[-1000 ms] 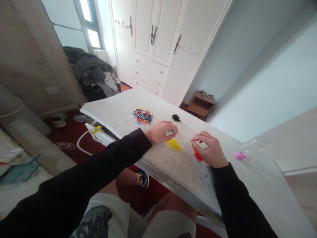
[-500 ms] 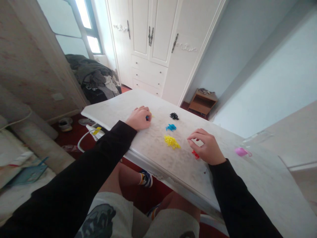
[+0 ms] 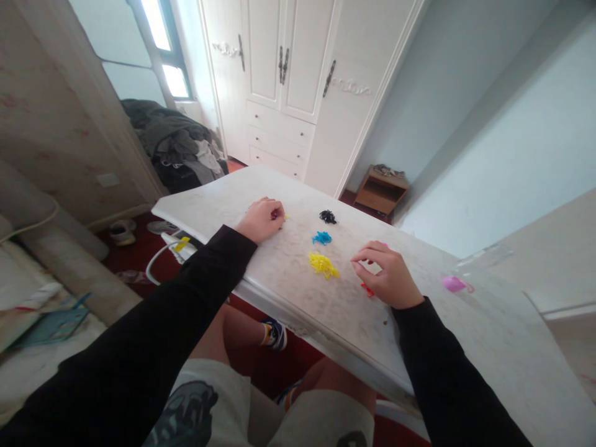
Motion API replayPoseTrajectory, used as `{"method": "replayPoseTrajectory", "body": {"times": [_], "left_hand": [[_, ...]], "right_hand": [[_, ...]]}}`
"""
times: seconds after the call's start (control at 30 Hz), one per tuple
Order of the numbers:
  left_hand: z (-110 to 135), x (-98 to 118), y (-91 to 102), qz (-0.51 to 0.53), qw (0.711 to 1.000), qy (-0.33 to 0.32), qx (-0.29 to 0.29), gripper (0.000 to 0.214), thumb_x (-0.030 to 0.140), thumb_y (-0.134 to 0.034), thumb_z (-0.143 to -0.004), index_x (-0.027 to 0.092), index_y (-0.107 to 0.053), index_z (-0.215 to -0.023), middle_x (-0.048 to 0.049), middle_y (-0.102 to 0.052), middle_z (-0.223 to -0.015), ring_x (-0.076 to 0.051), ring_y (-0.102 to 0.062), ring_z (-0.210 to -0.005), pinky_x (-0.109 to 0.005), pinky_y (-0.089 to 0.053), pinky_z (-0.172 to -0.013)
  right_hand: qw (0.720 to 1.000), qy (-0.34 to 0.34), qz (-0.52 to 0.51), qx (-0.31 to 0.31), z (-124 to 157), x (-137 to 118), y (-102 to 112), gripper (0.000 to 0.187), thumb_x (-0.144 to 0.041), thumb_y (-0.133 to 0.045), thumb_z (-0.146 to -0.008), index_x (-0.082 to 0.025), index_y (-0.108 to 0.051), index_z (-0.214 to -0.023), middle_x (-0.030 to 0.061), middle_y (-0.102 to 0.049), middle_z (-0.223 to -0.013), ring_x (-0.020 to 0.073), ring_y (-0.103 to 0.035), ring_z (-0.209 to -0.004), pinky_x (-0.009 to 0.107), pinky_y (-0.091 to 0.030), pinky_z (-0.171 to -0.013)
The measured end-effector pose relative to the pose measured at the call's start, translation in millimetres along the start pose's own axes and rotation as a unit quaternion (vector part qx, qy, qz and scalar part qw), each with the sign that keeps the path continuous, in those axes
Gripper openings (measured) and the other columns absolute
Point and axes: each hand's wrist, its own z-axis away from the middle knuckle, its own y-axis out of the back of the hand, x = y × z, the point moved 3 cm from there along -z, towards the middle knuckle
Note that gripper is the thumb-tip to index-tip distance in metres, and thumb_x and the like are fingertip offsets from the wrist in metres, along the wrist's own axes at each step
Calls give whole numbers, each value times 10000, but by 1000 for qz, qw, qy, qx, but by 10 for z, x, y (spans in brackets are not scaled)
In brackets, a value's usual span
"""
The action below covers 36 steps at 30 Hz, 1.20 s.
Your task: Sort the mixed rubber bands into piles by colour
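Your left hand has swung away from the middle of the desk since a second ago, when it covered the blue pile; it is now over the spot where the mixed, many-coloured pieces lay, and the blue pile shows plainly. Your right hand has barely shifted.

On the left, your fingers are curled over and hide nearly all of what lies beneath; one yellow bit pokes out by the fingertips. You have something dark inside the curl, but I cannot tell whether that grip has hold of it. On the right, your thumb and fingers are bent round with a gap in the loop and the tips close together; I cannot tell whether anything is pinched there.

Your sorted pieces lie in separate heaps: the black pile farthest from you, the blue pile nearer, then the yellow pile. Under your right hand part of the red pile shows, and just past its knuckles is a pink bit. Well to the right you have a pink object beside a clear container.
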Motion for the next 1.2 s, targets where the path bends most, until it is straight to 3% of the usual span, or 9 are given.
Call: {"method": "replayPoseTrajectory", "body": {"times": [0.17,0.5,0.9,1.2], "left_hand": [[18,9,37,36,999,22,21,126,166,-527,-723,185,-639,-777,-47,-661,-741,-198,-599,-713,-330,-471,-710],[32,23,18,58,998,10,26,181,176,-591,-700,165,-689,-851,-57,-747,-845,-194,-678,-778,-316,-533,-810],[24,36,3,105,994,20,8,79,196,-658,-760,170,-692,-825,-37,-774,-812,-178,-714,-755,-296,-551,-810],[-41,214,-86,219,975,-40,-23,199,324,-677,-846,154,-732,-934,-75,-785,-896,-187,-726,-845,-315,-565,-827]], "right_hand": [[1000,-4,4,-7,-8,-15,-7,142,-138,-607,-872,-213,-680,-777,38,-678,-810,200,-626,-791,362,-494,-729],[1000,-8,1,-16,-5,-5,-28,137,-132,-607,-862,-211,-687,-783,40,-683,-816,198,-629,-787,356,-502,-722],[1000,-12,-4,-18,-10,-19,-31,140,-134,-605,-860,-211,-691,-781,38,-680,-814,188,-622,-762,351,-511,-729],[1000,-12,-3,-14,-8,-1,-39,135,-132,-607,-858,-216,-695,-800,44,-684,-839,199,-639,-810,360,-516,-765]]}}
